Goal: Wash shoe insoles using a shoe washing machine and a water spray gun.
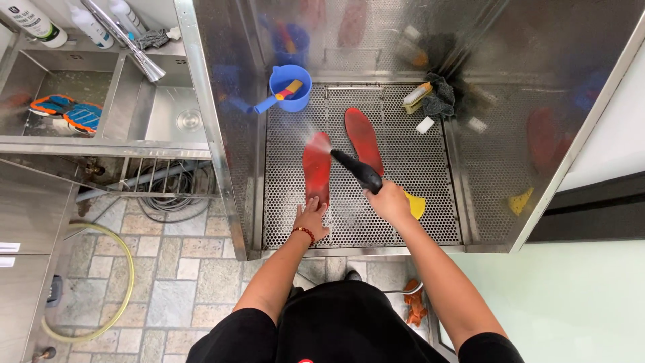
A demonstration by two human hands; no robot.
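Single head-worn view, which looked steeply down from above the person's own torso and forearms. It faced forward into a steel wash booth with a perforated floor, seen at arm's length in mid-frame. A steel sink occupied the upper left, tiled floor the lower left.

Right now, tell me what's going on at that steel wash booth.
A person stands at a steel booth with a perforated floor. The left hand presses down the near end of a red insole, while the right hand aims a black spray gun at it; mist shows at the insole's far end. A second red insole lies beside it. A blue cup, a brush and a dark rag sit at the back.
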